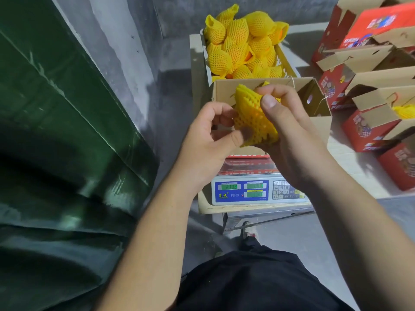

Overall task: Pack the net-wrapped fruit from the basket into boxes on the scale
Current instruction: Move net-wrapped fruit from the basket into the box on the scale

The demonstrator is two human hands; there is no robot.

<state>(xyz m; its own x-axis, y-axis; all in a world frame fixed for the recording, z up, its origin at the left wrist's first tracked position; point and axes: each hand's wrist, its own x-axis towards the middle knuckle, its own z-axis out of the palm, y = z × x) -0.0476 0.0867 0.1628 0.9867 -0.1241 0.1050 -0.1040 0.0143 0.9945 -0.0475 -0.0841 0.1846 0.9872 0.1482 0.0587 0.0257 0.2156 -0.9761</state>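
A fruit in yellow foam net (251, 117) is held over the open cardboard box (314, 95) that stands on the electronic scale (244, 191). My right hand (289, 126) grips the fruit from the right, thumb on top. My left hand (208, 133) pinches the net's left side with thumb and curled fingers. Behind the box, a basket (285, 61) is heaped with several more net-wrapped fruits (238, 41). The scale's green displays are lit.
Several red-and-cardboard boxes (368, 86) with open flaps stand on a surface at the right, one showing yellow net inside. A dark green tarp-covered mass (56, 131) fills the left. The scale sits on a small wooden-topped stand (253, 208); my foot is below.
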